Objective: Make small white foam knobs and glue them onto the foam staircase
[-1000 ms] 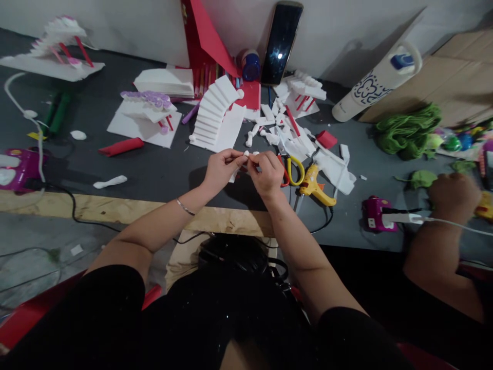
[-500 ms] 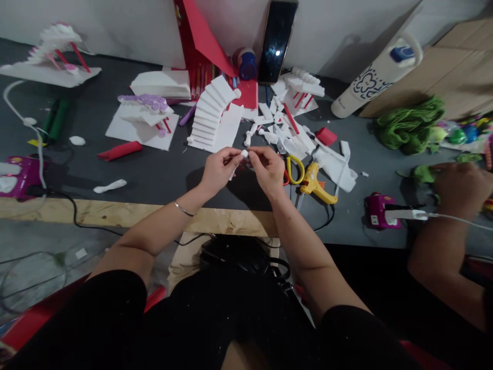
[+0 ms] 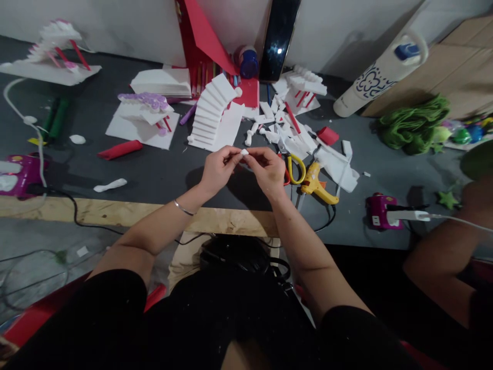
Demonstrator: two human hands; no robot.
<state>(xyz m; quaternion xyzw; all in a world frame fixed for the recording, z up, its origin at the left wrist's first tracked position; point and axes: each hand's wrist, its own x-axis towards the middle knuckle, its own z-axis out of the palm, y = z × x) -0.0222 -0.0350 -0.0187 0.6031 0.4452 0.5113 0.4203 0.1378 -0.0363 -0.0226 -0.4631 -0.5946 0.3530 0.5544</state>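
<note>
Between the fingertips of both hands is a small white lump (image 3: pixel 244 152), soft-looking like modelling clay; most of it is hidden by fingers. My left hand (image 3: pixel 217 168) pinches it from the left, thumb against index finger. My right hand (image 3: pixel 268 168) pinches from the right, its fingertips meeting the left ones. Just beyond the hands stands a curved white staircase model (image 3: pixel 211 115) on a white sheet. Close to my right hand lie scissors (image 3: pixel 296 169) with red and yellow handles and a yellow glue gun (image 3: pixel 316 185).
White scraps (image 3: pixel 277 123) lie beyond my right hand. A phone (image 3: pixel 279 41) leans on the wall near a white bottle (image 3: pixel 379 74). Left are a purple-topped model (image 3: pixel 144 115) and a red clay roll (image 3: pixel 120 149). A co-worker's arm (image 3: pixel 447 257) reaches in from the right.
My right fingertips have closed in against the left ones, covering more of the white lump. The co-worker's hand has moved right and down, away from the green pieces.
</note>
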